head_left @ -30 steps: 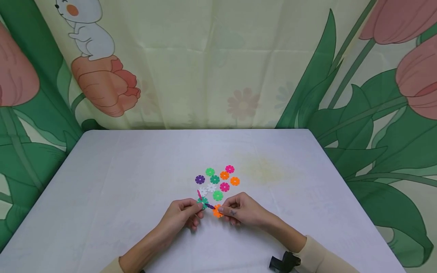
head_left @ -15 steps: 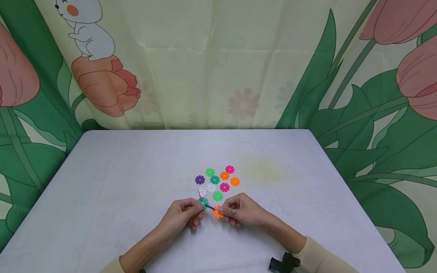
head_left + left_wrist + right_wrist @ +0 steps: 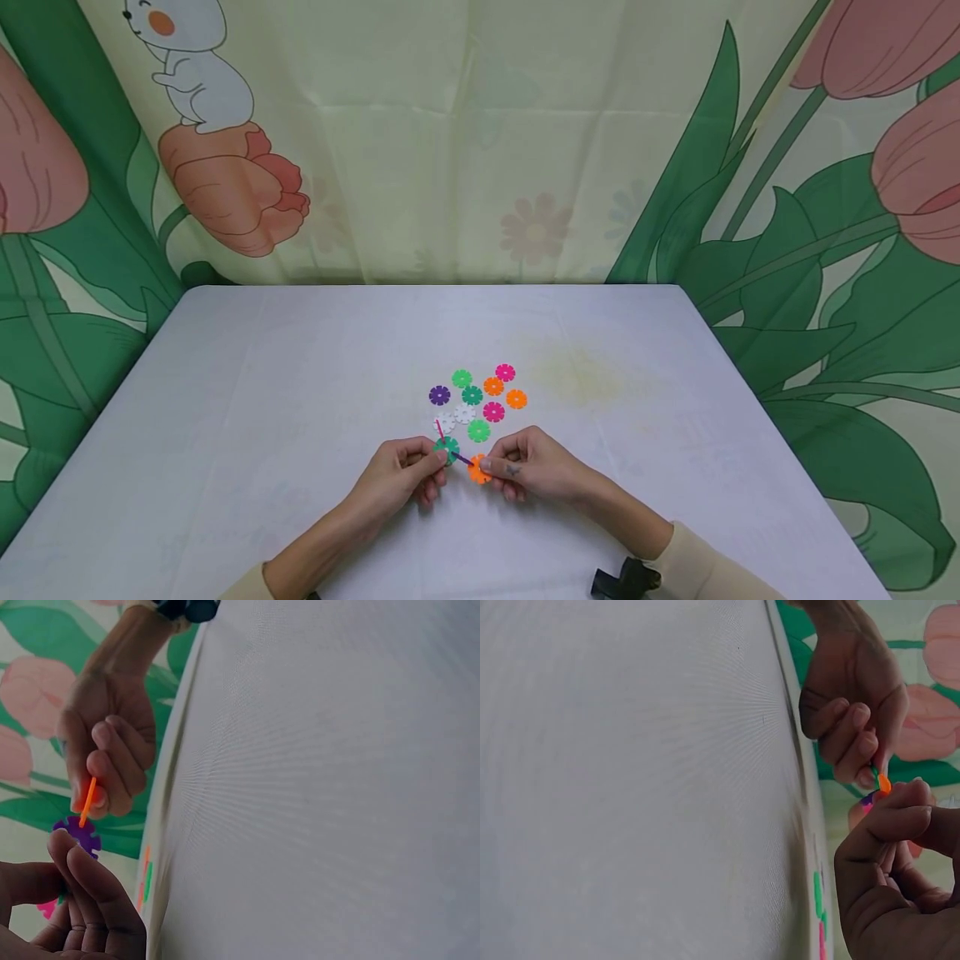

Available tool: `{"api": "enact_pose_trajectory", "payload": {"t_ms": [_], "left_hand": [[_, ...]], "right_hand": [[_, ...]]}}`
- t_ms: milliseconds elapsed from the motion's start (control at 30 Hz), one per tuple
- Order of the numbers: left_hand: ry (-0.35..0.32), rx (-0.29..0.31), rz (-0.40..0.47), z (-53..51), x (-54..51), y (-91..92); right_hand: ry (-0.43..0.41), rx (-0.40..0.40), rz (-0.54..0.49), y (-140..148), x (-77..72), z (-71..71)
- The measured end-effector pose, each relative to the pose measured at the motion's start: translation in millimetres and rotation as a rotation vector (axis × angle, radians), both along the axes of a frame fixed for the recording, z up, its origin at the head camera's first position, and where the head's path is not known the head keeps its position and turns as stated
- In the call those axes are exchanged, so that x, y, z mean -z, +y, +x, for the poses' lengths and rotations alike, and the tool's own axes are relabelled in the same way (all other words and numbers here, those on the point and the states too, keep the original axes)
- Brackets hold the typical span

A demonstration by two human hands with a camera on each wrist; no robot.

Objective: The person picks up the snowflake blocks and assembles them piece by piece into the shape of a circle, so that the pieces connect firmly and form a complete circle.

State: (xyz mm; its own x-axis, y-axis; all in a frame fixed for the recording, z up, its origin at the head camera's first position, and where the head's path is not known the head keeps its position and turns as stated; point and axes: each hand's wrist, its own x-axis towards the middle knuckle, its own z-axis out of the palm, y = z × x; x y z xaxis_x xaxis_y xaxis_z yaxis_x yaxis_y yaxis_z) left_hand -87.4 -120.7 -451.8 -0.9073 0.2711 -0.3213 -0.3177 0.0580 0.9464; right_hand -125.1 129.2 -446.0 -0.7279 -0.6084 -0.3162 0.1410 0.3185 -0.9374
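My left hand (image 3: 397, 479) pinches a teal notched disc (image 3: 447, 450) between thumb and fingers. Joined to that disc are a pink disc (image 3: 439, 428), seen nearly edge-on, and a purple disc (image 3: 462, 458), also edge-on. An orange disc (image 3: 478, 470) at the other end of the purple one is pinched by my right hand (image 3: 543, 467). In the left wrist view the purple disc (image 3: 84, 838) shows its face, with the orange disc (image 3: 88, 802) edge-on beside it. In the right wrist view the fingers hide most of the joined pieces.
Beyond the hands, loose discs lie flat on the white-covered table (image 3: 300, 375): purple (image 3: 439, 395), light green (image 3: 478, 431), teal (image 3: 472, 395), pink (image 3: 493, 412), orange (image 3: 516, 399), white (image 3: 465, 413) and several others. A printed curtain (image 3: 420, 167) hangs behind the table.
The joined discs have tilted slightly and shifted a little toward the near edge. Both hands keep their pinch and have barely moved.
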Motion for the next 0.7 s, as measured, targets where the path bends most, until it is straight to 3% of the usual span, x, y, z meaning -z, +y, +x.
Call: {"api": "enact_pose_trajectory", "payload": {"t_ms": [700], "left_hand": [[0.001,-0.036,-0.004,0.8,0.2,5.0]], "right_hand": [[0.01,0.016,-0.016,-1.9,-2.5,0.3]]}}
